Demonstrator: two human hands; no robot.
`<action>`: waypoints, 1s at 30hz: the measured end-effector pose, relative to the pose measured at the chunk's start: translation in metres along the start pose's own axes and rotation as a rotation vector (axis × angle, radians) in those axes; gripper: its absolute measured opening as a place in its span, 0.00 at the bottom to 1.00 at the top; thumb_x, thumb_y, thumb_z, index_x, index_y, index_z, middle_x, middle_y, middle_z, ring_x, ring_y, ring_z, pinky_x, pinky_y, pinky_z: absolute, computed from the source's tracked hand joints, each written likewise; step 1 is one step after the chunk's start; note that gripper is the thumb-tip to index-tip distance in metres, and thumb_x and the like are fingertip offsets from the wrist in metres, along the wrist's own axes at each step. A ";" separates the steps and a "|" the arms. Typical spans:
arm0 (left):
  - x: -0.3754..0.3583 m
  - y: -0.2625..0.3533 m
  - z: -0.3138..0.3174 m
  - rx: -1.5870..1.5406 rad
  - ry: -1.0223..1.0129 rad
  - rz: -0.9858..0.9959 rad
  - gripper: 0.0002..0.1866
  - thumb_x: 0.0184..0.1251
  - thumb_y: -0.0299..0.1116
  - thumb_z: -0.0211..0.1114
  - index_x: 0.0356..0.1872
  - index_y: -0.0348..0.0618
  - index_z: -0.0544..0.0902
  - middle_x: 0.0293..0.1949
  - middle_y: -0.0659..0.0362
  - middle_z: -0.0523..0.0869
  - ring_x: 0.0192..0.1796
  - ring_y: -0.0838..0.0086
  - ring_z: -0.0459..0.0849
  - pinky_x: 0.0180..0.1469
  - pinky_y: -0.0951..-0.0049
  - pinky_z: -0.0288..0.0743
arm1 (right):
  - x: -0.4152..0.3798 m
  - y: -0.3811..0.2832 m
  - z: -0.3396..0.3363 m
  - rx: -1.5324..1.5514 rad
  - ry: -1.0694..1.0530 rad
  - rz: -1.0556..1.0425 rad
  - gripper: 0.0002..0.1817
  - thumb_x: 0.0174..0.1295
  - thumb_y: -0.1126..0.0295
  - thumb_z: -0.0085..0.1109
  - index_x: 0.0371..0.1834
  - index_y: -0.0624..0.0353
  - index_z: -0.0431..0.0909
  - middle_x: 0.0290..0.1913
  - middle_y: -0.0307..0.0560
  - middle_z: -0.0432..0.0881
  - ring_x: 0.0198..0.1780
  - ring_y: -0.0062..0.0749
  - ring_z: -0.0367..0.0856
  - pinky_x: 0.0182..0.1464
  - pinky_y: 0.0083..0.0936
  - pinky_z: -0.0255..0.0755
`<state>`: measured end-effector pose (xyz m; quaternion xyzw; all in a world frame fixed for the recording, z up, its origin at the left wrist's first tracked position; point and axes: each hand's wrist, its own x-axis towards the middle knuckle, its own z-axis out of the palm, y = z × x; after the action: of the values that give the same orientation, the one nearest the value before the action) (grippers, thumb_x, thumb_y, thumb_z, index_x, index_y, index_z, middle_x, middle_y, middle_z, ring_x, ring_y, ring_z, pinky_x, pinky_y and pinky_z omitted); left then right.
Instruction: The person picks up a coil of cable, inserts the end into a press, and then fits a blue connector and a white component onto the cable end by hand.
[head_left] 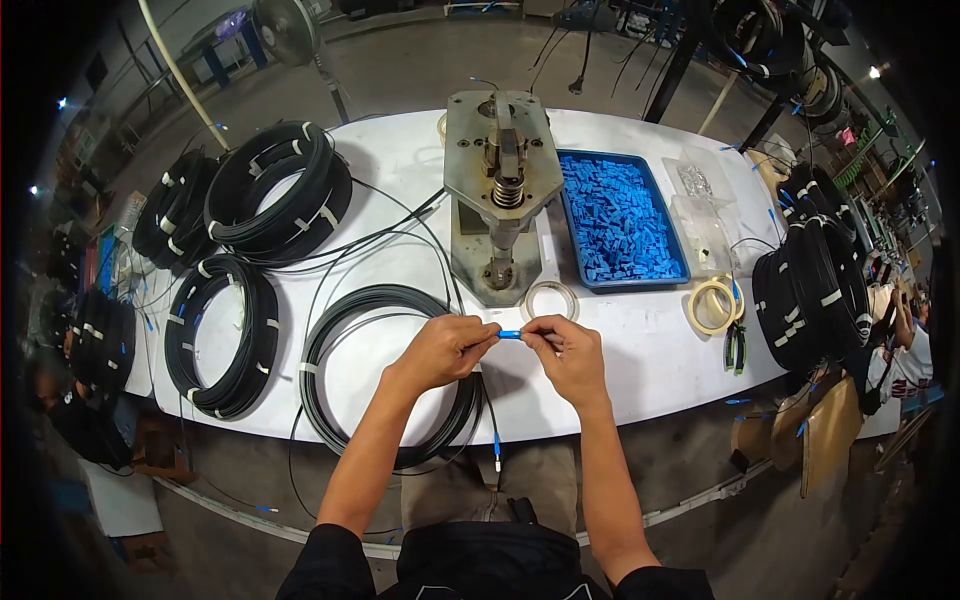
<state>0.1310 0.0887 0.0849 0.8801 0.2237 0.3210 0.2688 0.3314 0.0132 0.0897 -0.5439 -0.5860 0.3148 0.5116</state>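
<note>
A small blue connector (510, 335) lies crosswise between my hands, in front of the press. My left hand (440, 352) pinches its left end between thumb and fingers. At its right end, my right hand (568, 355) is closed in a pinch too. The fingertips cover both ends of the piece. Under my left forearm is a coil of black cable (330, 330) held with white ties. From this coil a cable end with a blue connector and white tip (497, 452) hangs over the table's front edge.
A metal hand press (503, 200) stands at the table's middle. Right of it are a tray (640, 286) of blue connectors, clear boxes (700, 230), tape rolls (712, 305) and green-handled cutters (735, 348). More black cable coils (270, 190) lie left and right (815, 290).
</note>
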 end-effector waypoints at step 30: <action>-0.021 -0.008 0.017 -0.236 0.064 -0.222 0.09 0.63 0.24 0.67 0.43 0.37 0.86 0.27 0.51 0.83 0.29 0.61 0.80 0.32 0.66 0.72 | -0.020 0.037 0.015 1.035 -0.193 0.445 0.14 0.70 0.71 0.57 0.54 0.69 0.79 0.47 0.55 0.85 0.51 0.38 0.86 0.52 0.29 0.83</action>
<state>0.1269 0.0769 0.0598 0.8017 0.2889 0.3410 0.3968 0.3272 0.0049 0.0461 -0.3017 -0.2710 0.7091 0.5768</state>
